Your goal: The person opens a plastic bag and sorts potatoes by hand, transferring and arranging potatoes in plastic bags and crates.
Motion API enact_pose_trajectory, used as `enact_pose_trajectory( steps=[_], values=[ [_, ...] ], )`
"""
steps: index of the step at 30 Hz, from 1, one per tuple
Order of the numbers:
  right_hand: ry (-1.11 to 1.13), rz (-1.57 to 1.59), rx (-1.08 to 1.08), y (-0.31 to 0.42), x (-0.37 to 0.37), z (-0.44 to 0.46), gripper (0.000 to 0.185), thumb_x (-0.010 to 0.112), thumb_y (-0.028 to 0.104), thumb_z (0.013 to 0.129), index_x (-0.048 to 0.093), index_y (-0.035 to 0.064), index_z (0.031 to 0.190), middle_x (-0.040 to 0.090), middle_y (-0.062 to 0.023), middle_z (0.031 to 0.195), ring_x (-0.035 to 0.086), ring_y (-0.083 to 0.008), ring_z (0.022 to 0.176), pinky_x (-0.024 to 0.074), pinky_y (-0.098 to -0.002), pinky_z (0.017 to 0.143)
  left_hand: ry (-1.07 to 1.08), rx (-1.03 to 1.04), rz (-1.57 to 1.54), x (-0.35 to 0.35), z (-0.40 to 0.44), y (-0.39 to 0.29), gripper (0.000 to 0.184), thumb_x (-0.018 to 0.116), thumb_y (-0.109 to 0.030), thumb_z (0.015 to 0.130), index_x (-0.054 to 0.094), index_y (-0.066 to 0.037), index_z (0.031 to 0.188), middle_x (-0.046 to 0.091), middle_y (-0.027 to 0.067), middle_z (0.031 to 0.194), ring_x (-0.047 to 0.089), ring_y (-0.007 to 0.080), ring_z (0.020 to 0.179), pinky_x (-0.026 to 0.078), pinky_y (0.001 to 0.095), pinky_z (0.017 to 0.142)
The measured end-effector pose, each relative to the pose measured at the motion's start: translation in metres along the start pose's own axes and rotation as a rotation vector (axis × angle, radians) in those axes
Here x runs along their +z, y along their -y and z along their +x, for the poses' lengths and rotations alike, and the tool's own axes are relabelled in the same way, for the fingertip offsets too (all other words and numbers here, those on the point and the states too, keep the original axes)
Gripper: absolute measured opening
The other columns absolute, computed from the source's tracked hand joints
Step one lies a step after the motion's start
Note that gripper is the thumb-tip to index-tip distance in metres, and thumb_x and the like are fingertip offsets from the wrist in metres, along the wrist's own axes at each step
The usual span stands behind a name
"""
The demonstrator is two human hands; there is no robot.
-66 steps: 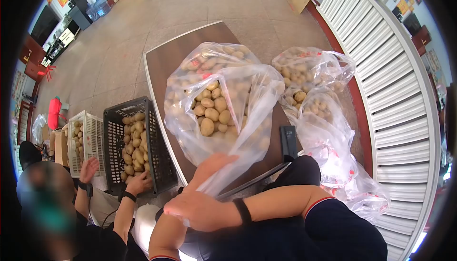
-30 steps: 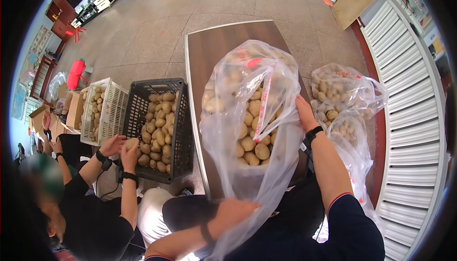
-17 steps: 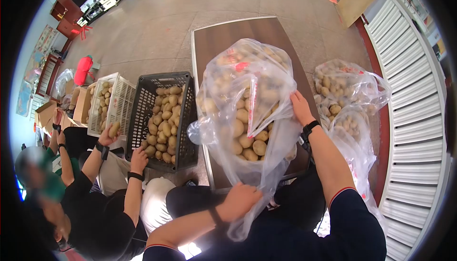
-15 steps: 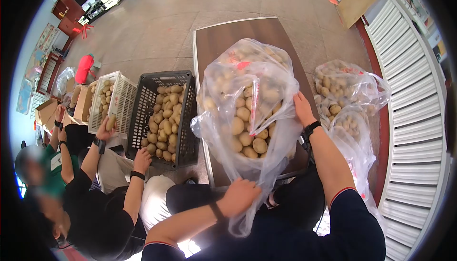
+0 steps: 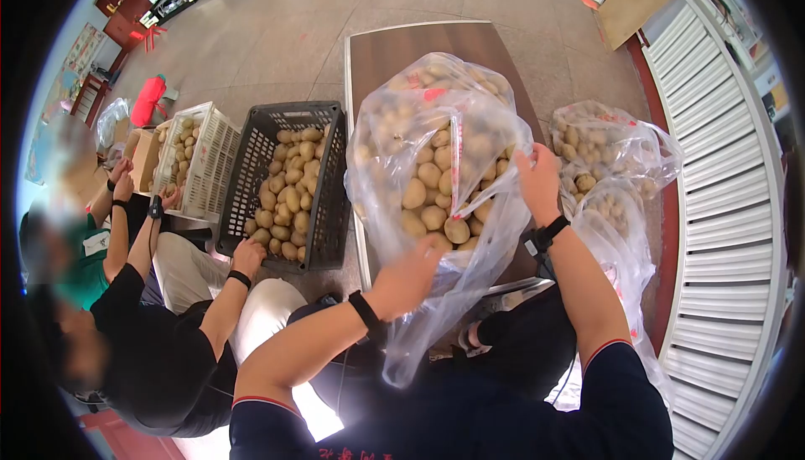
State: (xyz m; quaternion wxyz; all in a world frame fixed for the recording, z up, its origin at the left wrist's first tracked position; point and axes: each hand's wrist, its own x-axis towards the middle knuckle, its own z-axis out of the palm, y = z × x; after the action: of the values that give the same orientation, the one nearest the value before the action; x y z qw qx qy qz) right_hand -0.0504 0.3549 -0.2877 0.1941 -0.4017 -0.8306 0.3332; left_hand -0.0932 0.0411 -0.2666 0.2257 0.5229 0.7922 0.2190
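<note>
A large clear plastic bag point(image 5: 495, 250) full of potatoes point(image 5: 432, 176) stands on the brown table in front of me, its mouth open toward me. My right hand point(image 5: 539, 181) pinches the bag's rim on the right side. At the near edge of the opening is my left hand point(image 5: 408, 280), its fingers smeared by motion close to the lowest potatoes. Whether those fingers hold any plastic I cannot make out. Loose plastic hangs down below my left hand over the table's near edge.
The brown table point(image 5: 411, 43) carries the bag. To its left, a black crate point(image 5: 334, 183) and a white crate point(image 5: 201, 158) hold potatoes. A co-worker's hand point(image 5: 249, 254) rests at the black crate's corner. More bagged potatoes point(image 5: 595, 137) lie right, near a white radiator point(image 5: 713, 175).
My left hand has let go of the hanging plastic and moved up to the bag's mouth. My right hand keeps its hold. A co-worker's hand has moved back from the white crate's near corner.
</note>
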Motion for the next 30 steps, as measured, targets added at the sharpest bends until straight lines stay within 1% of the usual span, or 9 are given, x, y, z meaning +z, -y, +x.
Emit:
enact_pose_trajectory(
  steps=[4, 6, 9, 13, 15, 19, 21, 26, 30],
  values=[
    [0.102, -0.029, -0.082, 0.046, 0.025, -0.037, 0.059, 0.068, 0.043, 0.082, 0.059, -0.007, 0.111, 0.068, -0.0184, 0.092, 0.065, -0.0325, 0.086, 0.0496, -0.0399, 0.077, -0.067, -0.036, -0.005, -0.005, 0.004, 0.013, 0.052, 0.062, -0.007, 0.08, 0.044, -0.009, 0.128, 0.047, 0.0129, 0.13, 0.057, 0.0346, 0.107, 0.051, 0.0442, 0.082],
    [0.507, 0.155, -0.004, 0.06, 0.03, -0.043, 0.047, 0.07, 0.039, 0.08, 0.064, -0.0067, 0.088, 0.066, -0.014, 0.075, 0.065, -0.0262, 0.071, 0.05, -0.0376, 0.065, -0.023, -0.034, 0.013, -0.005, 0.002, 0.019, 0.049, 0.062, -0.01, 0.082, 0.045, -0.009, 0.127, 0.051, 0.0127, 0.125, 0.058, 0.0338, 0.105, 0.051, 0.0443, 0.082],
    [0.495, 0.332, 0.122, 0.044, 0.066, -0.027, 0.04, 0.066, 0.033, 0.084, 0.062, -0.0034, 0.069, 0.063, -0.0116, 0.066, 0.064, -0.0227, 0.065, 0.0493, -0.0344, 0.057, 0.028, -0.084, 0.068, -0.002, -0.002, 0.031, 0.037, 0.054, -0.011, 0.084, 0.051, -0.006, 0.121, 0.056, 0.0147, 0.117, 0.06, 0.0342, 0.099, 0.05, 0.0452, 0.078],
    [0.611, 0.642, 0.254, 0.068, 0.07, 0.013, 0.028, 0.061, 0.023, 0.089, 0.062, -0.0033, 0.081, 0.065, -0.0118, 0.075, 0.064, -0.0192, 0.063, 0.0487, -0.0306, 0.053, 0.091, -0.129, 0.118, -0.001, -0.009, 0.052, 0.035, 0.059, -0.019, 0.085, 0.054, -0.013, 0.12, 0.058, 0.0111, 0.101, 0.06, 0.0324, 0.101, 0.051, 0.044, 0.078],
    [0.436, 0.77, 0.255, 0.104, 0.065, 0.025, 0.018, 0.051, 0.015, 0.095, 0.057, 0.0029, 0.107, 0.067, -0.0087, 0.087, 0.063, -0.0144, 0.07, 0.0488, -0.0263, 0.059, 0.153, -0.164, 0.111, -0.003, -0.012, 0.058, 0.029, 0.058, -0.021, 0.087, 0.057, -0.014, 0.115, 0.06, 0.0119, 0.1, 0.061, 0.0327, 0.099, 0.05, 0.0431, 0.077],
    [0.315, 0.67, 0.012, 0.125, 0.083, 0.075, 0.023, 0.05, 0.013, 0.096, 0.053, 0.001, 0.115, 0.065, -0.0096, 0.103, 0.063, -0.0164, 0.089, 0.0499, -0.0305, 0.077, -0.048, -0.052, 0.087, -0.002, -0.017, 0.067, 0.038, 0.059, -0.022, 0.086, 0.052, -0.013, 0.123, 0.064, 0.0154, 0.095, 0.063, 0.0352, 0.091, 0.05, 0.045, 0.073],
    [0.199, 0.539, -0.141, 0.127, 0.094, 0.093, 0.025, 0.051, 0.011, 0.095, 0.053, -0.0003, 0.118, 0.062, -0.01, 0.113, 0.057, -0.0172, 0.104, 0.044, -0.0317, 0.092, -0.005, -0.259, -0.058, -0.019, -0.012, 0.054, 0.054, 0.06, -0.026, 0.087, 0.041, -0.013, 0.136, 0.066, 0.0194, 0.087, 0.063, 0.0399, 0.082, 0.05, 0.0479, 0.07],
    [0.173, 0.541, -0.242, 0.111, 0.119, 0.11, 0.031, 0.054, 0.006, 0.092, 0.053, 0.0001, 0.122, 0.06, -0.0113, 0.118, 0.056, -0.0182, 0.108, 0.0422, -0.03, 0.095, -0.02, -0.408, -0.085, -0.033, 0.011, 0.059, 0.072, 0.06, -0.03, 0.087, 0.025, -0.01, 0.146, 0.066, 0.0236, 0.08, 0.064, 0.0427, 0.079, 0.05, 0.0493, 0.071],
    [0.398, 0.474, -0.132, 0.101, 0.127, 0.108, 0.035, 0.056, 0.006, 0.089, 0.054, -0.0012, 0.123, 0.062, -0.013, 0.118, 0.057, -0.021, 0.112, 0.0423, -0.0314, 0.096, -0.18, -0.629, -0.131, -0.043, 0.028, 0.076, 0.082, 0.063, -0.035, 0.084, 0.021, -0.004, 0.147, 0.066, 0.0274, 0.086, 0.064, 0.044, 0.083, 0.051, 0.0492, 0.075]
  ],
)
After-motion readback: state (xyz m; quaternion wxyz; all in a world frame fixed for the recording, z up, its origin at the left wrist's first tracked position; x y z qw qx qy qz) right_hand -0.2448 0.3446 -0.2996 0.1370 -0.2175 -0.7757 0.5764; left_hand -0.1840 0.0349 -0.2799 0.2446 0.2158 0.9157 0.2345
